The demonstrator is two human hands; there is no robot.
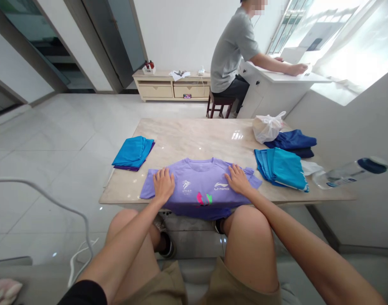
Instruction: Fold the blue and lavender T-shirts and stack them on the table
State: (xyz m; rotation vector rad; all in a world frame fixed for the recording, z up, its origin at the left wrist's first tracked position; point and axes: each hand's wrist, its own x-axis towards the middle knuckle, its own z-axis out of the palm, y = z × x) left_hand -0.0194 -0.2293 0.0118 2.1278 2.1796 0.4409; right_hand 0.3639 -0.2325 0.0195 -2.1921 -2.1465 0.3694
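Note:
A purple T-shirt (198,178) with white logos lies spread face up at the near edge of a low marble table (194,135), its hem hanging over the edge. My left hand (164,183) rests flat on the shirt's left shoulder area, fingers apart. My right hand (237,178) presses flat on the right shoulder area, next to the white brand logo. Neither hand holds anything.
A folded blue pile (133,152) sits at the table's left. Turquoise folded clothes (281,168), dark blue clothes (292,142), a white plastic bag (267,127) and a lying water bottle (349,173) are at the right. Another person (235,55) sits on a stool at a white counter behind.

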